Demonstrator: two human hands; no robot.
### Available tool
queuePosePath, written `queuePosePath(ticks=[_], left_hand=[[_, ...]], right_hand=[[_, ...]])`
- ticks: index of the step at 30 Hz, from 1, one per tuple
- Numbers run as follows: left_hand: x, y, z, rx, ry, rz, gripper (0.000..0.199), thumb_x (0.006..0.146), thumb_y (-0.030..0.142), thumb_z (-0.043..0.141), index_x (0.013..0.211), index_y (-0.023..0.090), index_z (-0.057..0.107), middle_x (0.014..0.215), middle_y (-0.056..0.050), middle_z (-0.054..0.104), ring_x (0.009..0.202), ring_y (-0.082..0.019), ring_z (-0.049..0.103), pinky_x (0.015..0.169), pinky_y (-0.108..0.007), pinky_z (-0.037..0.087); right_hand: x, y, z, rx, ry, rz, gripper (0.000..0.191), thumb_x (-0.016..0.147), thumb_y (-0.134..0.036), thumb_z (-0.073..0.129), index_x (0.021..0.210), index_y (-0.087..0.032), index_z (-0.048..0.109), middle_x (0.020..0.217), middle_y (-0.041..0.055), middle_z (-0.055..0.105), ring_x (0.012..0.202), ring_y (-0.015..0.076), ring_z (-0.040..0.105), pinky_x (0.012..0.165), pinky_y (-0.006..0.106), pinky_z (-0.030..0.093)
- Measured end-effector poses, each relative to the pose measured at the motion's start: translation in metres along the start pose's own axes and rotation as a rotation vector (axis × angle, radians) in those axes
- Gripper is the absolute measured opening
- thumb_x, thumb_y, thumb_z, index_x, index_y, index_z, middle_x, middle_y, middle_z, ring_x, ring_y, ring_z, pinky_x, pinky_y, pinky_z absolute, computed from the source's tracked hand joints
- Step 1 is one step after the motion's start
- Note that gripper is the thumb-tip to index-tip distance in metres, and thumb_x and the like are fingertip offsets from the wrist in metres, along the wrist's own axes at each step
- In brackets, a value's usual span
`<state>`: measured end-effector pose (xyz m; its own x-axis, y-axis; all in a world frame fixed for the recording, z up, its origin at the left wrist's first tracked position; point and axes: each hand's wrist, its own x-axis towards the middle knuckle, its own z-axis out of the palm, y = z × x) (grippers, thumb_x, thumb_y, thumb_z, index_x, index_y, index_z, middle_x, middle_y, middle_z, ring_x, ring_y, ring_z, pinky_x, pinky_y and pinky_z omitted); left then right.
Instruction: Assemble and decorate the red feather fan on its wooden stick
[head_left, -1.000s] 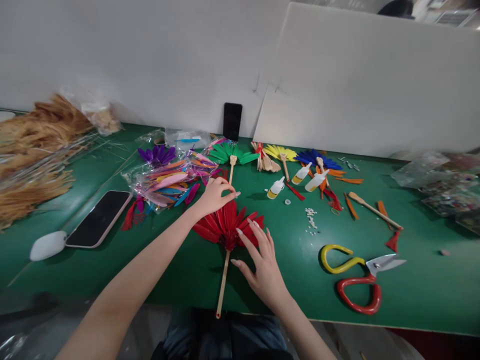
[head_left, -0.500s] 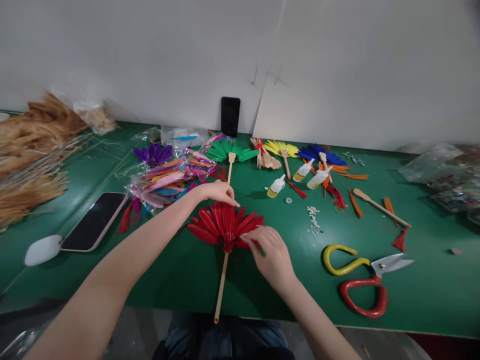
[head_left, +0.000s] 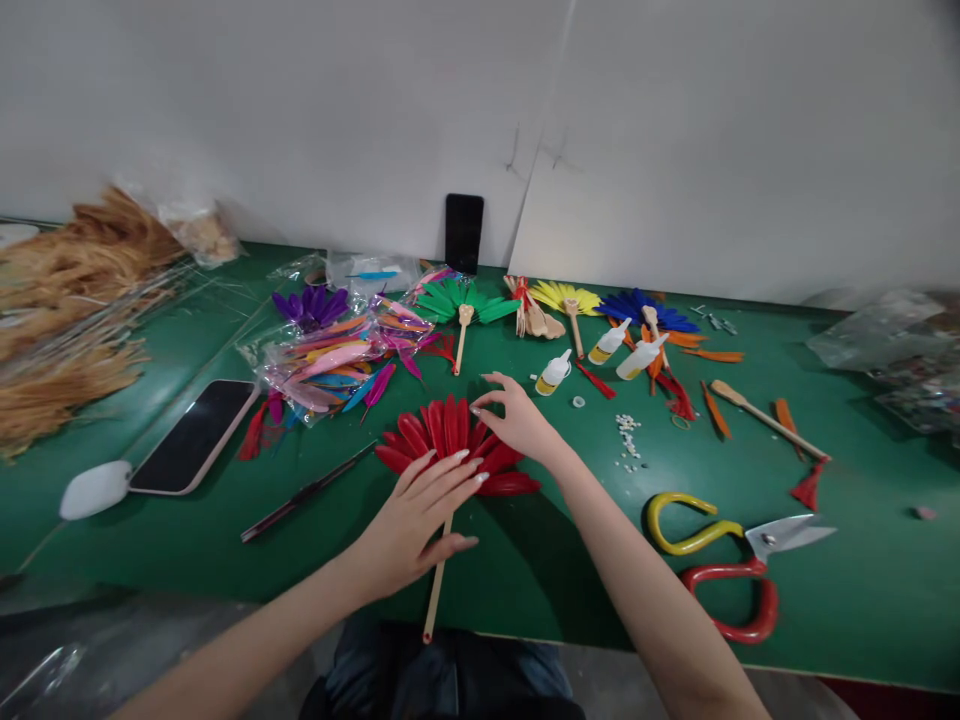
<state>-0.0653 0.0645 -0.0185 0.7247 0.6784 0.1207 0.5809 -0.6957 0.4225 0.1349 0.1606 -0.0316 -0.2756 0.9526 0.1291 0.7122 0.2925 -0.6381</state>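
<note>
On the green tabletop (head_left: 589, 435), a fan of long red feathers (head_left: 448, 425) is laid with its slim pale wooden stick (head_left: 436, 590) pointed toward the person. The left hand (head_left: 401, 530) is spread palm down across the fan's lower feathers and the top of the stick, its thumb held apart; no firm hold is seen. The right hand (head_left: 517, 415) is curled at the fan's upper right edge, thumb and forefinger near each other; whether a feather is pinched cannot be told.

The feathers appear to be being adjusted. The fan's base is best steadied with light, flat pressure, while each feather is shifted singly so that neighbours are not dragged along. The long fingernails should be kept from splitting the feather edges. Just left of the fan, dark slim metal tweezers (head_left: 307, 491) are within reach and could be used where feathers are packed too tightly for fingertips.
</note>
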Motion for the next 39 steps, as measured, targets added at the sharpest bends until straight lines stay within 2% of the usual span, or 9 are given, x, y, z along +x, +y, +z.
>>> queuePosePath(ticks=[3, 8, 14, 17, 20, 23, 27, 34, 39], left_hand=[[-0.010, 0.001, 0.004, 0.044, -0.049, 0.017, 0.063, 0.091, 0.042, 0.039, 0.145, 0.027, 0.011, 0.148, -0.003, 0.025, 0.136, -0.024, 0.020, 0.111, -0.045, 0.014], [-0.012, -0.005, 0.005, 0.108, -0.036, -0.002, 0.069, 0.089, 0.044, 0.040, 0.144, 0.026, 0.003, 0.147, -0.003, 0.025, 0.136, -0.025, 0.020, 0.111, -0.046, 0.013], [-0.019, -0.003, 0.010, 0.204, -0.022, -0.022, 0.073, 0.089, 0.049, 0.039, 0.145, 0.020, 0.001, 0.148, -0.006, 0.021, 0.137, -0.025, 0.016, 0.111, -0.045, 0.011], [-0.019, -0.002, 0.012, 0.258, 0.009, -0.038, 0.072, 0.090, 0.049, 0.037, 0.145, 0.018, 0.003, 0.148, -0.007, 0.020, 0.137, -0.025, 0.015, 0.111, -0.045, 0.008], [-0.018, -0.001, 0.012, 0.318, 0.017, -0.047, 0.070, 0.090, 0.050, 0.035, 0.145, 0.016, 0.006, 0.149, -0.006, 0.019, 0.137, -0.023, 0.013, 0.111, -0.043, 0.004], [-0.018, -0.001, 0.013, 0.350, 0.008, -0.048, 0.069, 0.091, 0.051, 0.033, 0.145, 0.015, 0.008, 0.149, -0.006, 0.017, 0.138, -0.022, 0.011, 0.111, -0.042, 0.000], [-0.017, -0.001, 0.013, 0.365, 0.001, -0.046, 0.068, 0.091, 0.051, 0.031, 0.145, 0.015, 0.009, 0.150, -0.005, 0.016, 0.138, -0.022, 0.010, 0.111, -0.042, -0.001], [-0.016, -0.001, 0.015, 0.372, 0.013, -0.060, 0.070, 0.090, 0.054, 0.031, 0.145, 0.015, 0.009, 0.150, -0.006, 0.017, 0.138, -0.022, 0.012, 0.111, -0.042, 0.000], [-0.016, -0.001, 0.015, 0.371, 0.032, -0.065, 0.070, 0.090, 0.053, 0.032, 0.144, 0.015, 0.010, 0.149, -0.006, 0.019, 0.137, -0.023, 0.013, 0.111, -0.042, 0.002]], right_hand=[[0.002, -0.005, -0.002, -0.005, -0.036, 0.018, 0.012, 0.079, -0.022, 0.059, 0.082, -0.018, 0.070, 0.131, 0.0125, 0.048, 0.128, 0.0280, 0.038, 0.101, 0.049, 0.035], [0.004, -0.007, 0.002, -0.020, -0.034, 0.024, 0.010, 0.078, -0.019, 0.060, 0.080, -0.017, 0.070, 0.130, 0.0132, 0.049, 0.127, 0.0276, 0.040, 0.104, 0.051, 0.031], [0.004, -0.003, 0.004, 0.007, 0.008, 0.028, 0.016, 0.082, -0.017, 0.054, 0.086, -0.017, 0.069, 0.128, 0.0127, 0.051, 0.123, 0.0259, 0.044, 0.104, 0.051, 0.030], [0.005, -0.006, 0.000, 0.082, 0.042, 0.052, 0.022, 0.086, -0.030, 0.051, 0.088, -0.018, 0.069, 0.125, 0.0127, 0.052, 0.121, 0.0259, 0.045, 0.103, 0.050, 0.030], [0.008, -0.010, 0.002, 0.118, 0.069, 0.055, 0.027, 0.081, -0.043, 0.055, 0.082, -0.020, 0.070, 0.124, 0.0114, 0.053, 0.120, 0.0276, 0.045, 0.104, 0.050, 0.027], [0.013, -0.013, 0.009, 0.111, 0.108, 0.049, 0.020, 0.079, -0.038, 0.060, 0.078, -0.021, 0.070, 0.121, 0.0108, 0.055, 0.117, 0.0265, 0.047, 0.105, 0.052, 0.024], [0.018, -0.012, 0.014, 0.109, 0.138, 0.046, 0.010, 0.078, -0.028, 0.061, 0.073, -0.022, 0.067, 0.116, 0.0092, 0.057, 0.111, 0.0248, 0.052, 0.103, 0.053, 0.025], [0.017, -0.008, 0.012, 0.057, 0.198, 0.023, 0.012, 0.079, -0.026, 0.059, 0.070, -0.020, 0.064, 0.109, 0.0093, 0.060, 0.107, 0.0245, 0.054, 0.101, 0.055, 0.026], [0.012, -0.008, 0.012, -0.063, 0.264, 0.027, 0.025, 0.083, -0.036, 0.055, 0.065, -0.020, 0.062, 0.093, 0.0087, 0.061, 0.097, 0.0245, 0.057, 0.100, 0.054, 0.028]])
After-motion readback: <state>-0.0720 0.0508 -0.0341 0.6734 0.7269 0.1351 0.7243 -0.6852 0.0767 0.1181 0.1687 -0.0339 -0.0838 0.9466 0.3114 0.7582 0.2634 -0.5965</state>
